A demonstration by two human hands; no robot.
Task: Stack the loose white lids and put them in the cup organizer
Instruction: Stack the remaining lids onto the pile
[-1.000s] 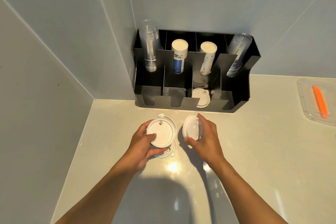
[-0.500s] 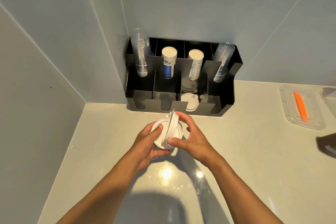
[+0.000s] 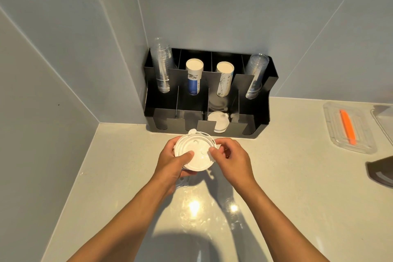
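Note:
A small stack of white lids (image 3: 196,151) is held above the counter, just in front of the black cup organizer (image 3: 258,122). My left hand (image 3: 172,165) grips the stack from below and the left, thumb on top. My right hand (image 3: 232,160) pinches the stack's right edge with thumb and fingertips. More white lids (image 3: 219,122) lie in the organizer's third front slot from the left. How many lids are in the held stack is unclear.
The organizer's back row holds clear cup stacks (image 3: 162,66) and two paper cup stacks (image 3: 194,76). A clear tray with an orange tool (image 3: 347,126) lies at the right. A dark object (image 3: 380,171) sits at the right edge. Walls close the left and back.
The lid my right hand held on edge has been laid flat onto the lid in my left hand. Both hands have come together and now hold one stack.

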